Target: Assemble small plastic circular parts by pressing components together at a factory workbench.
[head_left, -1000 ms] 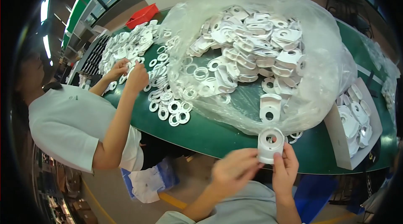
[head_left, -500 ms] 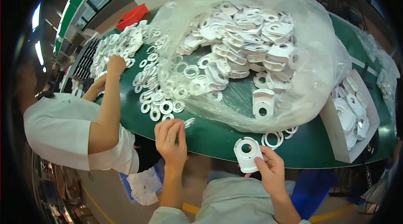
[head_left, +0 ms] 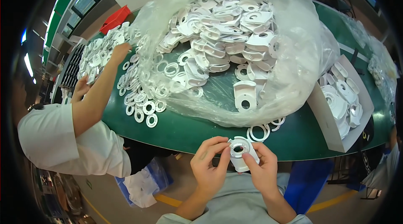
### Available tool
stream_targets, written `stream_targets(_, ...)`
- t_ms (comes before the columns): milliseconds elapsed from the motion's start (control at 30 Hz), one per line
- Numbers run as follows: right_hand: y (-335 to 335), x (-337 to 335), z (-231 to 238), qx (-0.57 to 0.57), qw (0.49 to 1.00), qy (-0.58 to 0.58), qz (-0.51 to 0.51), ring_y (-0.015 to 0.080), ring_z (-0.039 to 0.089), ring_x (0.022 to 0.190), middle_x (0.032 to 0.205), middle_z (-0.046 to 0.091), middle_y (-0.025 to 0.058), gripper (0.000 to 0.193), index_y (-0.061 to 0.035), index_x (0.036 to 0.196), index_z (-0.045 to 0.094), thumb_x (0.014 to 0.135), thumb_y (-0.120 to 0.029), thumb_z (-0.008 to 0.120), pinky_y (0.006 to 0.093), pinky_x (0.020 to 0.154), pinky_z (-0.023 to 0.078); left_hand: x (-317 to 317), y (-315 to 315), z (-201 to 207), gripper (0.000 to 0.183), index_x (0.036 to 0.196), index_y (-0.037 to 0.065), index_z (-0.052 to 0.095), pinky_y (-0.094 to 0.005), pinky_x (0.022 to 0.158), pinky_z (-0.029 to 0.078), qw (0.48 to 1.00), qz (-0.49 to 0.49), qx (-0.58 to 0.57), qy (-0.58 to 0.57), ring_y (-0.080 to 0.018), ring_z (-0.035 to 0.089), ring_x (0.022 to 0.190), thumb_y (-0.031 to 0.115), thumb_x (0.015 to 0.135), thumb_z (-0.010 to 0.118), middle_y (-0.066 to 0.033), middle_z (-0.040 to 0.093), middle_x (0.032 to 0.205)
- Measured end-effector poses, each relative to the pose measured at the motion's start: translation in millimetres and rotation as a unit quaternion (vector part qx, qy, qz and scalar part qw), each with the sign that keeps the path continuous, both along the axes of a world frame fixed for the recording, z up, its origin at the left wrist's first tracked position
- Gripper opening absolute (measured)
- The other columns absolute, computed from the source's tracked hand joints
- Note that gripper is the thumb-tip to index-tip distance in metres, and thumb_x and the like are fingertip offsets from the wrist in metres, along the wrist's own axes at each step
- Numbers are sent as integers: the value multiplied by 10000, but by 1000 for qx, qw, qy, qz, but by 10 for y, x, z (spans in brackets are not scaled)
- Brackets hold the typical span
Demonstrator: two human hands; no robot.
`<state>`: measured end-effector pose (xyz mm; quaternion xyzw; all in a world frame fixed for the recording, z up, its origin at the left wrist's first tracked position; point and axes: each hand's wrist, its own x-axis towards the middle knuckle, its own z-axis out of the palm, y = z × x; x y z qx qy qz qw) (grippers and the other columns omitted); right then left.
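In front of my body, just off the table's near edge, my right hand (head_left: 263, 166) grips a white plastic housing (head_left: 240, 165) with a rounded top, its thumb lying on the face. A small white ring (head_left: 238, 143) lies over the round hole of that housing. The thumb and fingertips of my left hand (head_left: 210, 166) close on the ring's left edge. Whether the ring sits flat in its seat cannot be made out. Beyond my hands, a few larger white rings (head_left: 257, 138) lie by the table edge.
A large clear plastic bag (head_left: 289, 94) heaped with white housings (head_left: 226, 35) covers much of the green table (head_left: 197, 138). Loose small rings (head_left: 138, 98) spread left of it. A carton (head_left: 336, 134) of white parts stands right; a co-worker (head_left: 63, 136) handles parts at left, near a red bin (head_left: 115, 19).
My left hand has come right from beside the ring pile, bringing a small ring onto the housing. My right hand has shifted slightly left with the housing. The co-worker's arms have moved.
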<state>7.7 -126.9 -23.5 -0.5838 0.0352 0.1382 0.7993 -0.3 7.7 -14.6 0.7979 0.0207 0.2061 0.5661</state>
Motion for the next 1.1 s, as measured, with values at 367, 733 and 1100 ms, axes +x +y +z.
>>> stream_targets(367, -510, -157, -48, -74, 995, 14, -63, 94, 621, 572, 756, 654, 88, 98, 21, 958, 583, 873, -21, 556, 200, 414, 410, 96, -70, -68, 191, 936, -38, 669, -231, 677, 516, 988, -139, -43, 45, -154, 636, 780, -105, 757, 678, -102, 636, 917)
stream_targets(733, -755, -114, -1, -44, 990, 18, -132, 140, 633, 563, 800, 654, 116, 119, 4, 982, 538, 912, -78, 488, 206, 382, 417, 497, -206, -48, 205, 874, 63, 714, -316, 597, 451, 952, -169, 256, 1, -223, 560, 694, 68, 678, 773, -76, 564, 768)
stream_targets(1100, -603, -76, 90, 36, 995, 51, -75, 206, 676, 622, 856, 660, 157, 137, 31, 1019, 517, 926, -63, 484, 251, 397, 488, 236, -81, 128, 150, 846, -31, 622, -265, 642, 469, 990, -136, -26, -15, -146, 584, 694, -112, 727, 664, -89, 629, 782)
